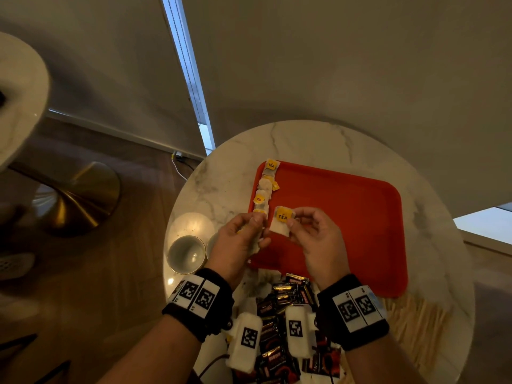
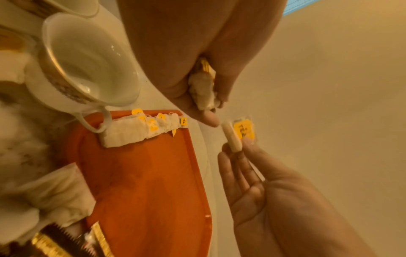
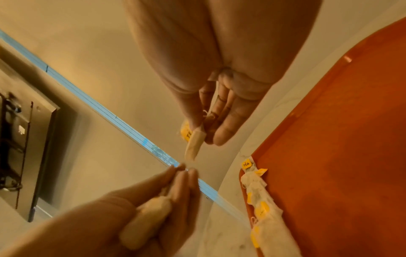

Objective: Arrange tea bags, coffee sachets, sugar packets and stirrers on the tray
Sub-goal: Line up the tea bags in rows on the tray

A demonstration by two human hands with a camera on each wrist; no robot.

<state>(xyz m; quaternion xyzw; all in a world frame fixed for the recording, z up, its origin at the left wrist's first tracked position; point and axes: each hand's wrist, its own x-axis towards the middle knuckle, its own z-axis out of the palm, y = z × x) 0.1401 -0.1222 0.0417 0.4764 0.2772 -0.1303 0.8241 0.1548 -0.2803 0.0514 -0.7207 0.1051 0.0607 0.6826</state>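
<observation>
A red tray (image 1: 346,206) lies on the round marble table (image 1: 304,139). A row of tea bags (image 1: 264,189) with yellow tags runs along the tray's left edge. Just above the tray's near left part, my right hand (image 1: 293,221) pinches one tea bag (image 1: 281,223) with a yellow TEA tag by its edge. Beside it, my left hand (image 1: 259,228) grips a small bunch of tea bags (image 2: 203,90) in its curled fingers. The two hands are close together but apart. The left wrist view shows the pinched bag (image 2: 232,137) edge-on, and the row (image 2: 140,128).
Black coffee sachets (image 1: 282,300) are piled at the table's near edge between my wrists. Wooden stirrers (image 1: 415,322) lie to the right of them. Two white cups (image 1: 187,253) stand left of the tray. White packets (image 2: 59,191) lie at its near corner.
</observation>
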